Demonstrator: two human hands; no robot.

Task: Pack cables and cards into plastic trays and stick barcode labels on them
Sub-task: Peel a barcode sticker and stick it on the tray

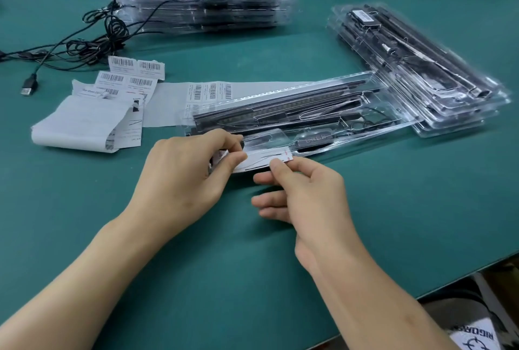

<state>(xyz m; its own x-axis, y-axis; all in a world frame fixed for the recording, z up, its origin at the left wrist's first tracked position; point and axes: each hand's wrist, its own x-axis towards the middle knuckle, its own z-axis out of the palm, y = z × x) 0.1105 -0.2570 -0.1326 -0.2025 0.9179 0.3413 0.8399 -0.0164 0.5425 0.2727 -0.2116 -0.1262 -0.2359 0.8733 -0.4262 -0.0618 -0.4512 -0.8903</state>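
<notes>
Both hands hold one white card (259, 162) by its ends; the left hand (179, 178) pinches the left end between thumb and forefinger; the right hand (303, 195) pinches the right corner the same way, its other fingers free below. The clear plastic tray (390, 128) lies just beyond both pinches, close against the card's far edge; its long axis runs across, parallel to the card's; the card probably needs only a short push away from the fingertips. Neither hand looks nearer; the barcode labels (209, 92) lie beyond the left pinch.
</notes>
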